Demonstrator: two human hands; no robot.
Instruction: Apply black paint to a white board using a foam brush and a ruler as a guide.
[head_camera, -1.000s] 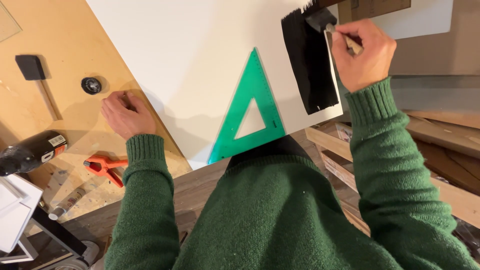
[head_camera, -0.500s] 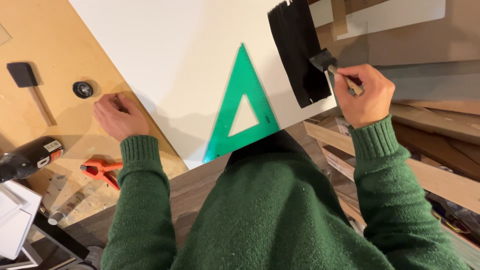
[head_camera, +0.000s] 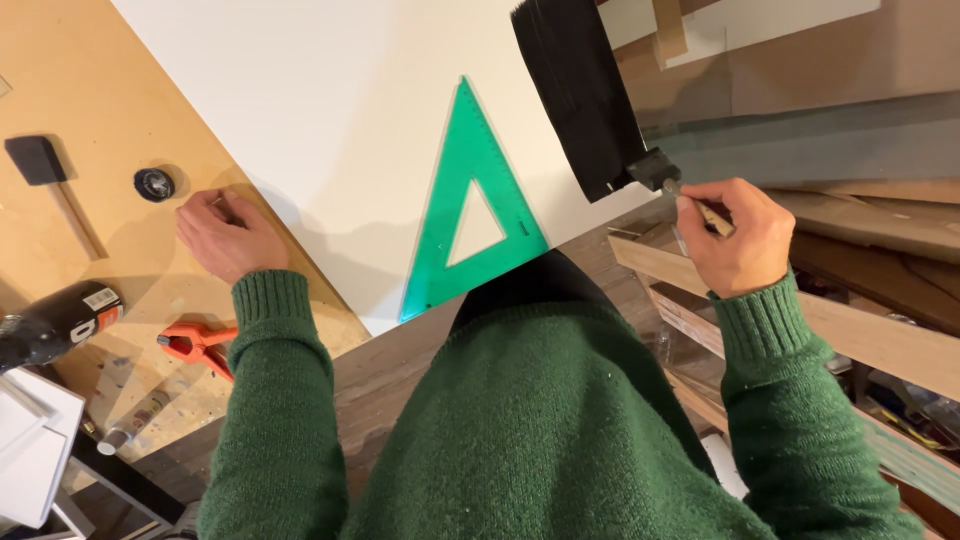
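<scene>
Black paint covers a strip (head_camera: 580, 95) at the far right of the white board (head_camera: 330, 120); the right hand (head_camera: 735, 235) pinches the handle of a foam brush (head_camera: 665, 175) between thumb and curled fingers, its dark head at the strip's lower end, by the board's edge; the left hand (head_camera: 225, 235) rests on the plywood bench (head_camera: 60, 260), fingertips bent against the board's left edge; a green set square (head_camera: 470, 205) lies on the board between them.

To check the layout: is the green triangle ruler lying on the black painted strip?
No, the green triangle ruler lies on bare white board, apart from the black strip.
</scene>
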